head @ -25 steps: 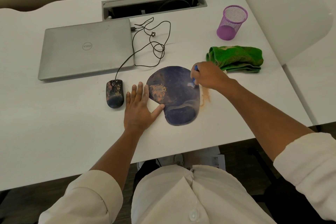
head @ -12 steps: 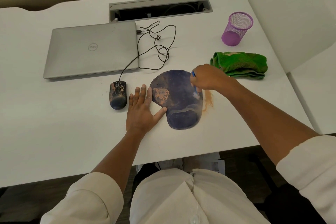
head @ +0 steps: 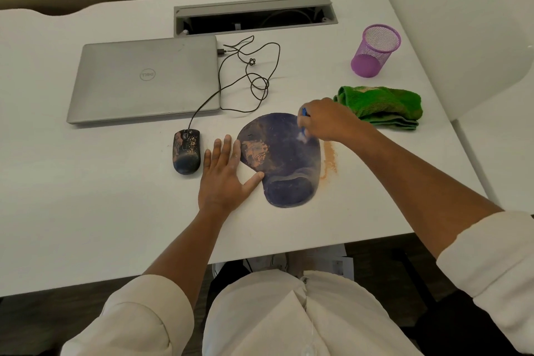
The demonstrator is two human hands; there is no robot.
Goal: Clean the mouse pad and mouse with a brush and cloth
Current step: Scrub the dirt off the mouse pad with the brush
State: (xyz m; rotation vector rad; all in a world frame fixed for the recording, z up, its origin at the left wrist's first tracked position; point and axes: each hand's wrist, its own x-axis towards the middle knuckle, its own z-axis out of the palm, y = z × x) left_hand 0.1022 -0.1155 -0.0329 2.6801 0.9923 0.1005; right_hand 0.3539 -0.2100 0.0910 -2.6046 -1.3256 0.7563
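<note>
With the left hand flat, pinning the mouse pad, the right hand gripping the brush should sweep the remaining orange dust off the pad's edge.

brush mostly hidden inside right hand, bristles blurred, sleeves cut off

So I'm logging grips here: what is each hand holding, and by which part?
The right hand grips a blue brush by its handle, bristles on the mouse pad. The left hand holds nothing, flat beside the pad.
</note>
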